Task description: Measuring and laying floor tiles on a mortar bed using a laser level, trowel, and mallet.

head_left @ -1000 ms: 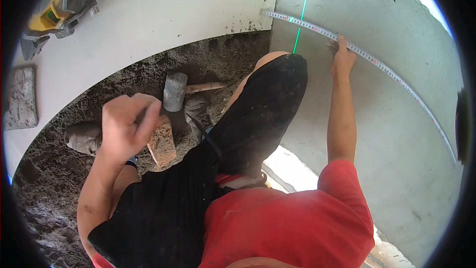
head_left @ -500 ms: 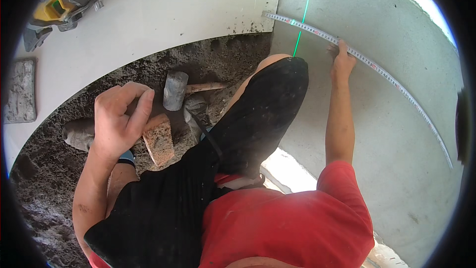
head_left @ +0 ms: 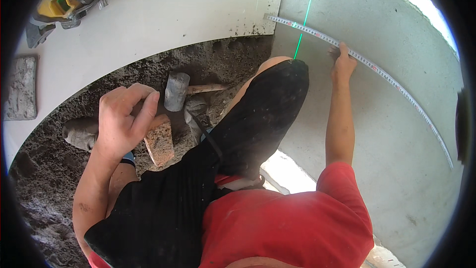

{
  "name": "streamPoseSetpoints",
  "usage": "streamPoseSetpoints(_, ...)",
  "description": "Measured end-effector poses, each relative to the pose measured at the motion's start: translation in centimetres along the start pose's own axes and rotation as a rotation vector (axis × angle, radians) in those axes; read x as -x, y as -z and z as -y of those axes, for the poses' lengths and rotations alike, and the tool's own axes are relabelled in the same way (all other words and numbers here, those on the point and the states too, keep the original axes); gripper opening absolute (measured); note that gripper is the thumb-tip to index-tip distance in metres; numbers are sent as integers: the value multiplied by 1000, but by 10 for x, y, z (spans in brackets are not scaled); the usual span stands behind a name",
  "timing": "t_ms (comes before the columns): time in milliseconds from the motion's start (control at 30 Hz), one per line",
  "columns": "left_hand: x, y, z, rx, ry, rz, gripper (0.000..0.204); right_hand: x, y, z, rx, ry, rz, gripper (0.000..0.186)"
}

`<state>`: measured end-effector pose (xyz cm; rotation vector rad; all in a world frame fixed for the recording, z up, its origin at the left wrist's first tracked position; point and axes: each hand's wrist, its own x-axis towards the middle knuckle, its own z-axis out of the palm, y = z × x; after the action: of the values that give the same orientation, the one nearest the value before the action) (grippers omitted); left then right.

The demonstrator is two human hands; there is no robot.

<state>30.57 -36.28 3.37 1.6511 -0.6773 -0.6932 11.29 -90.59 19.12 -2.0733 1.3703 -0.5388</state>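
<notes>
My right hand (head_left: 342, 62) grips a metal tape measure (head_left: 374, 67), thumb on the blade. The blade stretches across a grey concrete surface (head_left: 396, 139) from the edge of a white panel (head_left: 198, 0) toward the right rim, crossing a green laser line (head_left: 307, 5). My left hand (head_left: 126, 119) is closed, fingers curled, in front of a broken brick (head_left: 159, 139); anything inside it is hidden. Beyond the brick lies a grey-headed mallet (head_left: 176, 92) with a wooden handle, beside my black-clad bent leg (head_left: 267, 99).
A yellow and dark grey tool (head_left: 74, 2) and a dirty grey block (head_left: 20, 87) lie on the white panel. Rough dark mortar (head_left: 44, 178) fills the ground under me, around my grey shoe (head_left: 79, 134). A bright strip (head_left: 287, 171) shows beside my leg.
My left hand shifted slightly up, then a little right. The tape and my right hand appear slightly lower in the picture, along with the surroundings; the grip stays the same.
</notes>
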Motion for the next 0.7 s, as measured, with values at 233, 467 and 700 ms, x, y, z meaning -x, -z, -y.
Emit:
streamPoseSetpoints(233, 1, 0, 3, 7, 20, 3, 8, 1, -1, -1, -3, -14, 13, 20)
streamPoseSetpoints(467, -3, -1, 5, 11, 13, -1, 8, 4, 0, 2, -3, -21, -5, 19)
streamPoseSetpoints(700, -1, -1, 6, 13, 34, 8, 8, 0, -4, -6, 12, -33, 2, 23)
